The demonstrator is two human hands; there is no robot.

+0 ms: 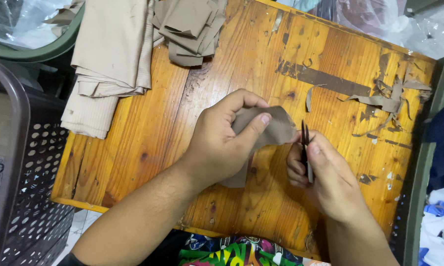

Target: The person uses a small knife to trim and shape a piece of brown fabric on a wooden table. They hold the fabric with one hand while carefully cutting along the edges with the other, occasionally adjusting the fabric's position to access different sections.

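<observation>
The left hand point(217, 148) pinches a tan scrap point(276, 129) taut above the surface point(148, 143) so the snips point(306, 148) (gripped in the right hand point(325, 177)) meet its edge.

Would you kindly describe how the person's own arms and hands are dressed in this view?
Both forearms are bare, with no sleeves, gloves, rings or watch visible. The left hand and right hand are uncovered, nails short. A dark edge, perhaps a sleeve, shows only at the left arm's bottom corner.

head view, looking steeply down, close over wooden table point(148, 133)
</observation>
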